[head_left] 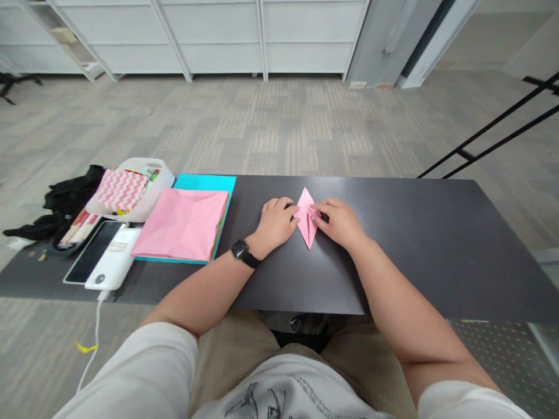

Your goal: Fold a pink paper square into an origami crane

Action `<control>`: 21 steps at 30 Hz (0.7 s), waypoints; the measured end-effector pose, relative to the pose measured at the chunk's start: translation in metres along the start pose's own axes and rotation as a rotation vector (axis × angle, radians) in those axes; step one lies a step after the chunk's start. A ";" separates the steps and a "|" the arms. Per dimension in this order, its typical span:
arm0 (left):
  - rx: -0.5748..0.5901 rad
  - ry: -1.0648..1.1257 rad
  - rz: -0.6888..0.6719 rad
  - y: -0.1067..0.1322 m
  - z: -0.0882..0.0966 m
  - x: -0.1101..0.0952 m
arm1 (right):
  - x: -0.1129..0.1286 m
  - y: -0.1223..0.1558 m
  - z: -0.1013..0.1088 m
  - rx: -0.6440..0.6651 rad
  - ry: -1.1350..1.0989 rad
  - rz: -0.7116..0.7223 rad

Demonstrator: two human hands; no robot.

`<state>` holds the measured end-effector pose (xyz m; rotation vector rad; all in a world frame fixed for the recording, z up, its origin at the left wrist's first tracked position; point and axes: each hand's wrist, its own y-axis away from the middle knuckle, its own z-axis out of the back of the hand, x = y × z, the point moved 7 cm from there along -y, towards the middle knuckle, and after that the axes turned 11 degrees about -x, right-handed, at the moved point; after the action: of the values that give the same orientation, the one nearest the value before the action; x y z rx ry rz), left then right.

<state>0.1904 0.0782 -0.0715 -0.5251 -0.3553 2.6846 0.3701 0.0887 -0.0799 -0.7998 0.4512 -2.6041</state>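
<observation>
Paper [304, 205], pink, folded to a diamond — flat on the table [419, 250] near mid-length, closer to the far edge. Left hand [276, 222] at its left corner, right hand [340, 223] at its right, digits touching it; whether pinching or merely pressing, cannot tell. Step, seemingly: working a fold — next move calls for aligned edges, a firm crease.

Hands [276, 221] [343, 224] close together, fingers [323, 207] bent, forearms [209, 291] [399, 288] converging

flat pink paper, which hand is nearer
Left. The left hand is right of the flat pink paper; the right hand is farther right, the folded pink paper between hands.
</observation>
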 end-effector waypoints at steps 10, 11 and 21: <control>-0.035 0.162 0.056 -0.004 -0.003 0.005 | -0.015 0.000 -0.004 -0.055 0.006 -0.117; -0.041 0.173 0.060 -0.004 -0.002 0.005 | -0.015 -0.001 -0.004 -0.056 -0.007 -0.122; -0.041 0.123 -0.018 -0.006 0.003 0.001 | 0.001 -0.004 -0.004 0.043 -0.092 -0.040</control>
<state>0.1904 0.0835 -0.0673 -0.6920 -0.3789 2.6178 0.3657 0.0920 -0.0810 -0.9191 0.3557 -2.5915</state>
